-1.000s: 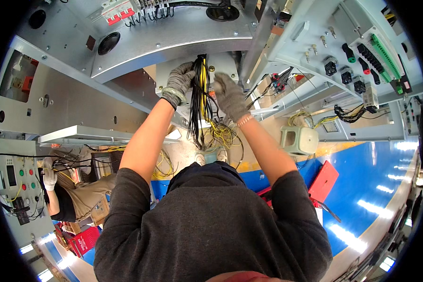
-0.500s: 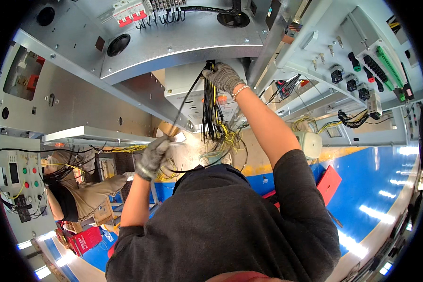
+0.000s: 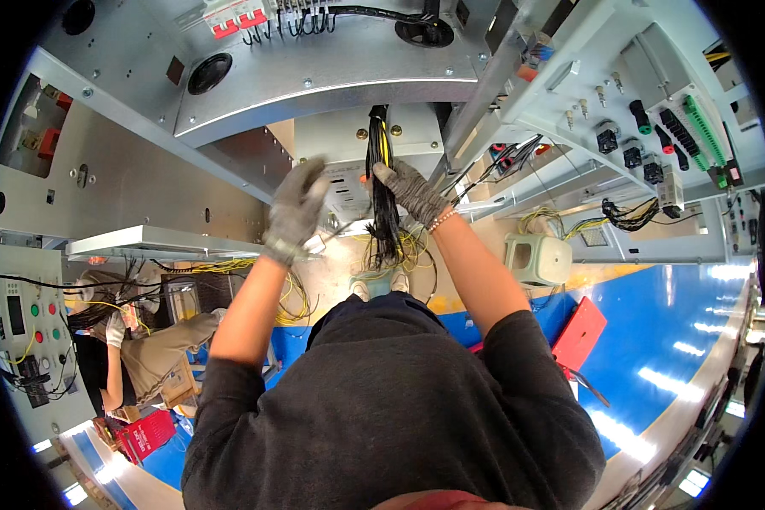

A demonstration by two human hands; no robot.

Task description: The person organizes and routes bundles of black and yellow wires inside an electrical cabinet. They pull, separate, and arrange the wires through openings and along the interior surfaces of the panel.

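Observation:
A bundle of black wires point(image 3: 384, 204), with a few yellow ones among them, hangs below the metal cabinet beam in front of me. My right hand point(image 3: 412, 195), in a grey glove, grips it from the right side, partway down its length; the fingers behind the wires are hidden. To the left of the bundle and apart from it is my left hand point(image 3: 296, 208), also gloved. Its fingers stretch upward, slightly smeared, and I see nothing held in them. Behind the bundle stands a light-grey metal box point(image 3: 340, 153) with slots and bolts.
The cabinet beam point(image 3: 314, 106) crosses above my hands. Yellow wires point(image 3: 291, 302) lie coiled on the floor. A pale stool point(image 3: 540, 259) and a red panel point(image 3: 580, 331) stand at right. At left, another person's gloved hand point(image 3: 115, 330) works near wires.
My right hand has moved down along the bundle. My left hand has risen, and the black strand stretched from it is no longer taut. The hanging wires are gathered closer together.

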